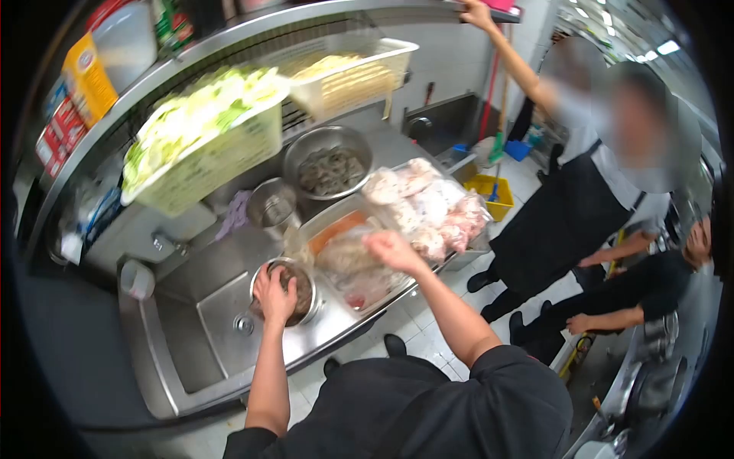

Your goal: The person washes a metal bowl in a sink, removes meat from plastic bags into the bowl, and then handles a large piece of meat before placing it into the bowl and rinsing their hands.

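My left hand [274,295] lies with spread fingers over a round metal bowl [312,312] at the sink's right side. Greyish-brown pieces in the bowl [300,289] are partly covered by that hand, and I cannot make out their kind. My right hand [391,252] is raised above a shallow tray, its fingers curled in and slightly blurred; whatever they hold is hidden. Under it in the tray [365,312] lie a clear plastic bag with pale contents [345,256] and some orange-brown liquid [333,232].
Bagged pale-pink meat [432,205] is heaped right of the tray. Behind stand a bowl of grey shrimp-like pieces [330,170] and a metal pot [271,203]. Baskets of cut cabbage [206,180] and pale strips [355,80] hang above. Co-workers [562,218] stand at right.
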The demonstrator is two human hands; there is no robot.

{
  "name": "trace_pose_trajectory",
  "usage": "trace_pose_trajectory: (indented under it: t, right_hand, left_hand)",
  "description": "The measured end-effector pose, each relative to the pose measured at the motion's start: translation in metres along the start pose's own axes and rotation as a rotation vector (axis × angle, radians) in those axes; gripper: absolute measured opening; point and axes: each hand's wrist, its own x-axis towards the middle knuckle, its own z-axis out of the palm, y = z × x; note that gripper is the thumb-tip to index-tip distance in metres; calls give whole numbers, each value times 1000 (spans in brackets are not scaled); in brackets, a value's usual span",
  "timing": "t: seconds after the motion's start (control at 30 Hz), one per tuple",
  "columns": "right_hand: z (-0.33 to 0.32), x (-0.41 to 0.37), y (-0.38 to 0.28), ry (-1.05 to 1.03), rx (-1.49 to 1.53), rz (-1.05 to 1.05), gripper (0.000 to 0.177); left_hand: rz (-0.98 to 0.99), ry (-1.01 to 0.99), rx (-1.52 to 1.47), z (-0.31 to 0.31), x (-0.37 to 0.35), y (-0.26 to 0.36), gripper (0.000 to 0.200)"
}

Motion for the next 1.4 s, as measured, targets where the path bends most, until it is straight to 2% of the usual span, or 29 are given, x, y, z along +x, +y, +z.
trace_pose_trajectory:
  t: [0.03, 0.1, 0.17, 0.2, 0.23, 0.3, 0.37, 0.43, 0.5, 0.53, 0.6, 0.63, 0.67, 0.7, 0.73, 0.77, 0.83, 0.87, 0.97, 1.0, 1.1, 1.17, 1.4]
  right_hand:
    - [-10, -10, 4, -39, -230, -60, 41]
    - [-5, -23, 37, -28, -338, -380, 29]
    - [7, -32, 46, -77, -405, -299, 20]
    - [13, -35, 40, -52, -419, -294, 20]
    - [20, -38, 35, -24, -533, -287, 20]
    - [28, -48, 21, 3, -649, -282, 24]
    - [30, -53, 11, -16, -601, -203, 34]
    - [41, -60, 27, -4, -695, -196, 34]
    - [54, -59, 34, 26, -804, -118, 33]
    - [56, -56, 38, 27, -800, -119, 33]
    - [50, -44, 29, -150, -739, 160, 24]
    - [45, -39, 30, -152, -735, 156, 24]
    - [38, -34, 30, -64, -469, 84, 17]
    - [33, -28, 30, 25, -204, 13, 11]
    - [31, -23, 29, 32, -14, 131, 11]
    - [30, -18, 25, 31, -15, 130, 11]
    - [33, -7, 18, 100, 48, 128, 11]
    - [34, -3, 6, 97, 174, 279, 9]
    - [32, 5, -8, 110, 288, 343, 9]
    - [35, 5, -12, 111, 290, 345, 9]
    - [41, 6, -14, 77, 267, 346, 8]
    - [45, 3, -12, 136, 97, 249, 8]
    - [28, -3, -6, 213, -18, 180, 10]
  left_hand:
    - [62, 101, -57, 8, 8, 14, 42]
    - [153, -29, -231, 8, 16, 52, 42]
    - [239, -238, -599, 22, 27, 82, 46]
    - [339, -281, -562, 27, 28, 99, 48]
    - [451, -384, -376, 28, 29, 111, 49]
    - [508, -265, -221, 54, 27, 118, 49]
    - [472, -253, -299, 68, 33, 113, 44]
    - [423, -256, -374, 82, 42, 102, 38]
    - [267, -344, -729, 82, 50, 96, 26]
    - [263, -290, -761, 83, 48, 94, 19]
    - [259, -328, -801, 76, 45, 93, 20]
    - [258, -364, -847, 72, 44, 93, 22]
    - [256, -362, -842, 67, 41, 94, 22]
    - [381, -294, -708, 62, 37, 99, 23]
    - [502, -226, -573, 59, 36, 102, 25]
    - [502, -224, -574, 64, 38, 99, 25]
    - [332, -275, -903, 77, 41, 90, 32]
    - [270, -283, -1038, 79, 43, 88, 32]
    - [235, -335, -993, 64, 42, 95, 28]
    - [237, -266, -856, 72, 43, 95, 26]
    - [159, -159, -795, 88, 47, 104, 25]
    - [143, -149, -752, 97, 52, 108, 25]
    - [107, -81, -574, 107, 58, 141, 30]
